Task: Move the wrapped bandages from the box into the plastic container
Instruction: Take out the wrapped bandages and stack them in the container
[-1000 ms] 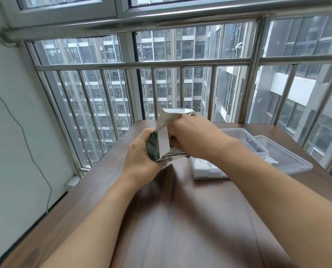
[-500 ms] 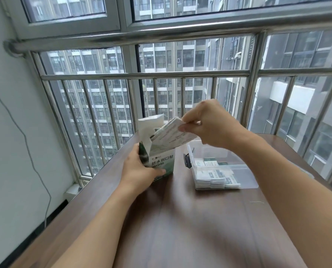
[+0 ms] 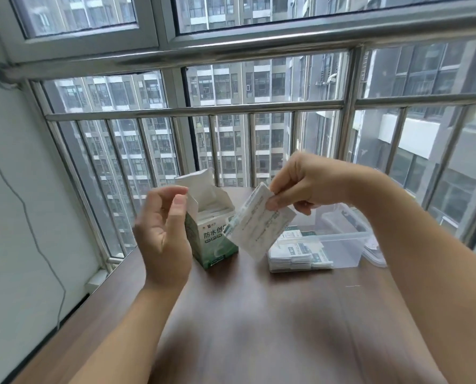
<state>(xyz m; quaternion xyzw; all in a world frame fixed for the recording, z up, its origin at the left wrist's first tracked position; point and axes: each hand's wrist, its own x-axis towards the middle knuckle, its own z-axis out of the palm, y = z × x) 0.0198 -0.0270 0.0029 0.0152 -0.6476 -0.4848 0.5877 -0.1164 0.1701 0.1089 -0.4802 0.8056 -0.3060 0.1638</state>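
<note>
A green and white bandage box (image 3: 213, 239) stands upright on the brown table, its top flaps open and more wrapped bandages showing inside. My right hand (image 3: 306, 184) pinches a small stack of wrapped bandages (image 3: 259, 231) in the air between the box and the clear plastic container (image 3: 339, 245). Several wrapped bandages (image 3: 298, 253) lie in the container's near end. My left hand (image 3: 162, 228) hovers just left of the box with relaxed fingers, holding nothing.
The container's clear lid (image 3: 375, 250) lies at its right side. A metal window railing (image 3: 192, 112) runs along the table's far and left edges. A thin cable (image 3: 37, 245) hangs on the white wall at left. Bare table top (image 3: 259, 314) lies near me.
My right hand has drawn the stack of bandages out of the box and carried it right. My left hand has let go of the box, which now stands alone.
</note>
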